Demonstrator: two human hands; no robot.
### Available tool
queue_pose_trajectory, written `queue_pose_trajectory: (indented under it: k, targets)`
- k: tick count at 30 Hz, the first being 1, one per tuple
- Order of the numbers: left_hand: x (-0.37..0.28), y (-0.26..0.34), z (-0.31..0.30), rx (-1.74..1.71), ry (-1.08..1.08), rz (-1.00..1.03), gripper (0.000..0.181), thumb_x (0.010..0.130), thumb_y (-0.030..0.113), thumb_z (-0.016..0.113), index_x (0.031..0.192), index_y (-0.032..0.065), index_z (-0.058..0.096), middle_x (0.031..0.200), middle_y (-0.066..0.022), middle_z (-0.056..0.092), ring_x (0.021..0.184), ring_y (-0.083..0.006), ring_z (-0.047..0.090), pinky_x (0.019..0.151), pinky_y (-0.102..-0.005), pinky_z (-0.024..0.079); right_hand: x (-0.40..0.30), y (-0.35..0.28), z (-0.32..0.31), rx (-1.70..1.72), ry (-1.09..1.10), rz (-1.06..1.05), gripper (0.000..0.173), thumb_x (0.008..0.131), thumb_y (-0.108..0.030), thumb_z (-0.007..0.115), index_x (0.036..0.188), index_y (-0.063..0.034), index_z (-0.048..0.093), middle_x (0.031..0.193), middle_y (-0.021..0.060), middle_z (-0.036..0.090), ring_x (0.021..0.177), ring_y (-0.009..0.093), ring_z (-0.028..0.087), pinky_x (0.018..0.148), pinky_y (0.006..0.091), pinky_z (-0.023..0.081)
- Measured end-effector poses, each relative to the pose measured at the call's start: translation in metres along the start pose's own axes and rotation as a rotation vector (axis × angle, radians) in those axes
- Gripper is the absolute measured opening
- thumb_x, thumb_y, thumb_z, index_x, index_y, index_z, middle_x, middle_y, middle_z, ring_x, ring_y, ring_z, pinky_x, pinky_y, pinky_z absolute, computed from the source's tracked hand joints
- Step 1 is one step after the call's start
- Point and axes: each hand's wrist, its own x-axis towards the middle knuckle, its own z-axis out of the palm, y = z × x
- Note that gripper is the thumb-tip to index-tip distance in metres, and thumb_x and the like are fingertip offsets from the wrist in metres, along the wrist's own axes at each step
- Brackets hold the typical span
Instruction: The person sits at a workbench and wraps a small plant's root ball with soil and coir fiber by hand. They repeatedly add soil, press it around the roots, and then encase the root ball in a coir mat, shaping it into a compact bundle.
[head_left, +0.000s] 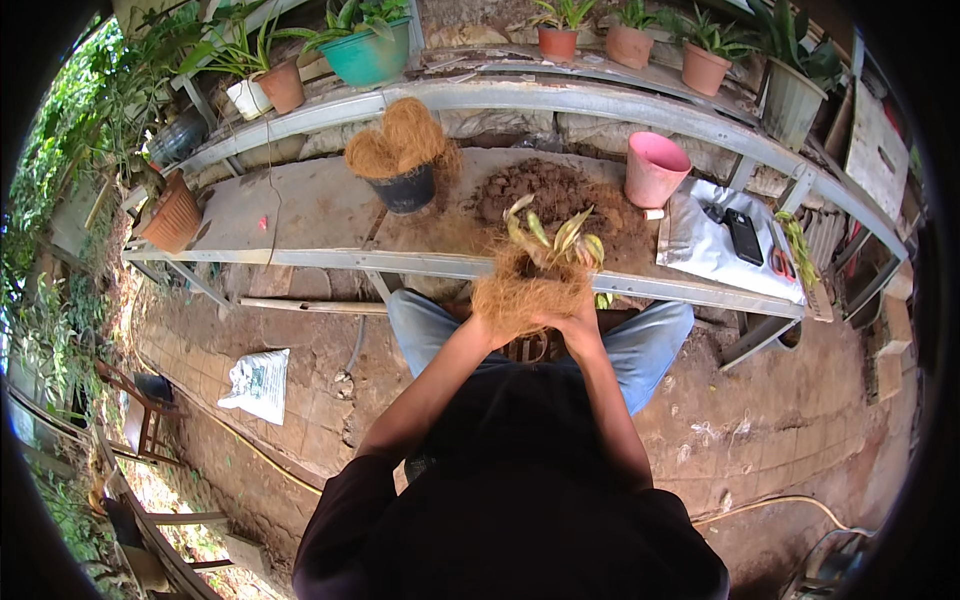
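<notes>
Both my hands hold a bundle of brown coconut fibre (517, 296) at the bench's front edge, over my lap. My left hand (491, 330) cups it from the left and below, its fingers mostly hidden by the strands. My right hand (577, 319) grips its right side. A small plant with yellow-green leaves (536, 229) rises out of the fibre; its roots are hidden. Behind it lies a heap of dark soil (536, 187) on the bench. A black pot (405, 191) topped with coconut fibre (412, 139) stands to the left, and a pink pot (651, 184) to the right.
On the bench's right, a silvery plastic bag (686, 240) lies under a black phone (742, 235) and scissors (782, 262). A ribbed terracotta-coloured pot (172, 217) stands at the left end. Potted plants line a raised metal-edged shelf (525, 94). A white sack (259, 384) lies on the ground.
</notes>
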Motion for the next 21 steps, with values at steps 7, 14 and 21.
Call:
queue_pose_trajectory:
  k: [7, 14, 21]
  targets:
    - [0.003, -0.004, 0.024, 0.285, 0.225, 0.167, 0.065, 0.099, 0.052, 0.028, 0.147, 0.0078, 0.027, 0.142, -0.0149, 0.044, 0.13, -0.0329, 0.045, 0.103, -0.0538, 0.043, -0.003, -0.002, -0.003, 0.386, 0.247, 0.048, 0.078, 0.077, -0.004, 0.075, 0.143, -0.0031, 0.032, 0.133, 0.0102, 0.05, 0.124, 0.026, 0.048, 0.105, 0.0409, 0.04]
    - [-0.005, -0.01, 0.014, 0.656, 0.121, 0.377, 0.081, 0.088, 0.036, 0.061, 0.148, 0.0034, 0.02, 0.143, -0.0154, 0.04, 0.133, -0.0288, 0.04, 0.106, -0.0467, 0.04, -0.007, 0.005, -0.016, 0.507, 0.218, 0.007, 0.075, 0.079, 0.004, 0.07, 0.143, -0.005, 0.032, 0.139, 0.0121, 0.045, 0.128, 0.027, 0.045, 0.107, 0.0415, 0.039]
    - [0.0, -0.019, 0.029, 0.581, 0.358, 0.37, 0.055, 0.087, 0.004, 0.068, 0.135, 0.0005, 0.041, 0.127, -0.011, 0.055, 0.116, -0.0195, 0.055, 0.097, -0.0315, 0.047, -0.002, -0.013, 0.003, 0.276, 0.222, 0.081, 0.076, 0.078, 0.004, 0.07, 0.143, -0.0013, 0.031, 0.135, 0.0134, 0.048, 0.123, 0.025, 0.05, 0.105, 0.0385, 0.04]
